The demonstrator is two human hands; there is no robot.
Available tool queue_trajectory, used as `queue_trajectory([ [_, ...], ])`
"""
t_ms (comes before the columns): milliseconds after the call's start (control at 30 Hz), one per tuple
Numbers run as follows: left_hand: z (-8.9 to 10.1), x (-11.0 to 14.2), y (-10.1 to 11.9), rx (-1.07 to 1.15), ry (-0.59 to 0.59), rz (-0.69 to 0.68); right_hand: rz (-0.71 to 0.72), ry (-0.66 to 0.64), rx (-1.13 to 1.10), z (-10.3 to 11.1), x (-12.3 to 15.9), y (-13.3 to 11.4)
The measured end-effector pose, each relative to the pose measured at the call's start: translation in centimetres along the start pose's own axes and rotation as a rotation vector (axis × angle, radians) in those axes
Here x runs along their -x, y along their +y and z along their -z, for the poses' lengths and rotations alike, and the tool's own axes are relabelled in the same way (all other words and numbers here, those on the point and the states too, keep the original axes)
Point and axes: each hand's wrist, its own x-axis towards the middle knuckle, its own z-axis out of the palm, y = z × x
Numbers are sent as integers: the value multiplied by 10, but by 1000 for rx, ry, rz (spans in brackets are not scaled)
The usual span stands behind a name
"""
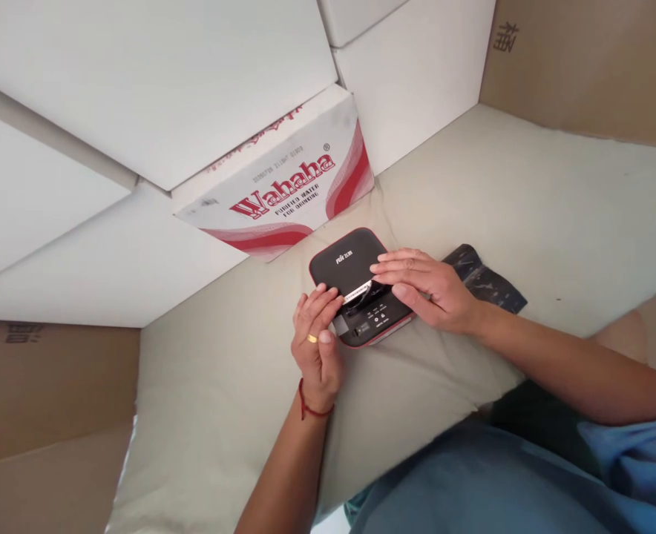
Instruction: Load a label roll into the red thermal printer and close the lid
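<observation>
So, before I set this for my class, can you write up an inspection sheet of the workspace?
Surface: pale cloth, slightly creased.
Job's things: black device with red edging, lying flat; a pale strip crosses its middle.
Clutter: dark, glossy sheet, crumpled, beyond the right hand and partly hidden by it.
Hands: left hand has its fingertips at the strip's left end, right hand at its right end; thumbs apart from fingertips.
Cables: nothing seen.
Surroundings: Wahaha box behind the device, white panels, brown cardboard at both sides.
</observation>
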Motion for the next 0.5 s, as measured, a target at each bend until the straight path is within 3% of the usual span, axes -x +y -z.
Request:
queue_trajectory([
  [167,-6,2,-8,95,23,2,37,-25,-64,8,4,-1],
  [333,-7,1,-8,74,80,19,76,77,62,17,3,-7],
  [500,-8,2,-7,189,15,111,87,42,25,17,2,-7],
])
